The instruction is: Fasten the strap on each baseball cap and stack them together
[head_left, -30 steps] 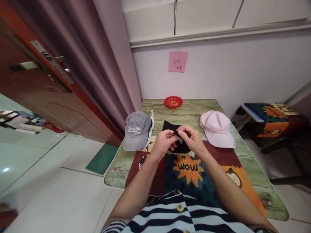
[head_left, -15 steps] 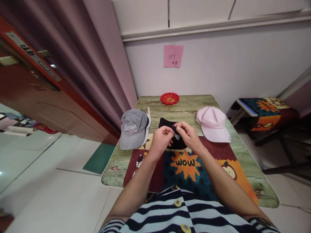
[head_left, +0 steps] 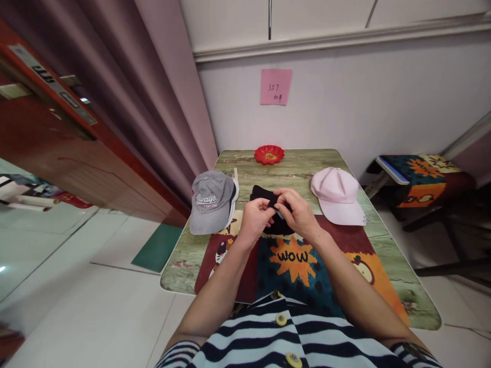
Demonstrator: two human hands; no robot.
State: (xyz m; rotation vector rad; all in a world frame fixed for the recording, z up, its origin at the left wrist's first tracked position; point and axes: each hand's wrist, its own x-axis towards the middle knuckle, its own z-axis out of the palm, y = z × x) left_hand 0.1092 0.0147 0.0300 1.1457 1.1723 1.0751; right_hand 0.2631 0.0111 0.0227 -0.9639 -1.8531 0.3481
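A black cap [head_left: 279, 228] lies at the middle of the table, much of its shape hidden under my hands. From the left side, my left hand [head_left: 256, 219] pinches black fabric between thumb and fingertips. My right hand [head_left: 296, 210] is closed on the same fabric from the right, thumb and bent fingers meeting close to the left fingertips. A small pale grey patch shows just below that pinch. To the left sits a grey cap [head_left: 210, 202] with "Always" lettering, over another pale cap that partly shows. A pink cap [head_left: 336, 191] rests at the right.
The green wood-patterned table [head_left: 245, 174] carries a colourful "WOW" mat [head_left: 295, 276] and a red scalloped dish [head_left: 269, 155] at its back edge. A reddish door [head_left: 95, 168] and purple curtain [head_left: 169, 92] stand on the left. A covered stool [head_left: 425, 176] is on the right.
My right hand's fingers have curled further over the black fabric, and the pale patch shows less. My left hand keeps its pinch. The view has shifted slightly.
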